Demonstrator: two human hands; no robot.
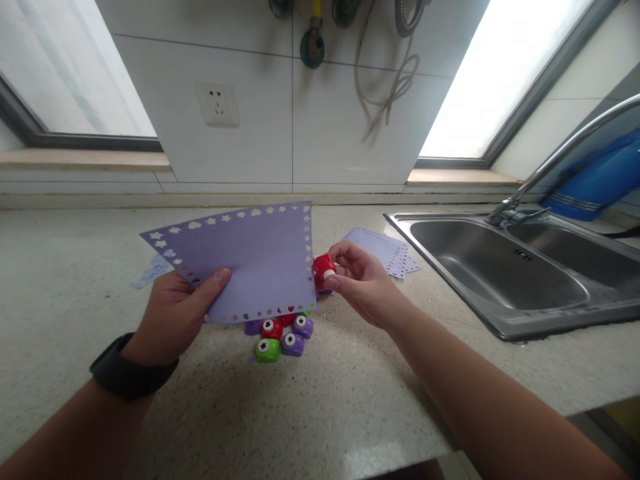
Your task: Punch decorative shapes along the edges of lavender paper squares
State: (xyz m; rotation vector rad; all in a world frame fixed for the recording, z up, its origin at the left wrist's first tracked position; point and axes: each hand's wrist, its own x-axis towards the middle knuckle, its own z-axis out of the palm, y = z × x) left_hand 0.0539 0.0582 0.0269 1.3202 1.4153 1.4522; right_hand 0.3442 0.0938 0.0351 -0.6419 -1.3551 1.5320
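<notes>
A purple sheet of paper (250,257), with flower, star and heart cut-outs along its edges, is raised above the counter. My left hand (175,300) pinches its lower left part, thumb on top. Between the thumb and fingers of my right hand (363,280) is a small red craft punch (325,268) with a white button, at the sheet's right edge. Whether the paper sits in its slot I cannot tell. Below the sheet, a green punch (268,350), purple punches (293,343) and another red punch (271,328) stand grouped, some partly hidden by the paper.
Several punched purple sheets (383,248) lie stacked behind my right hand. A double steel sink (450,287) with a faucet (565,153) is set into the counter at right. Purple paper scraps (153,270) lie at left. The tiled wall has a socket (218,105).
</notes>
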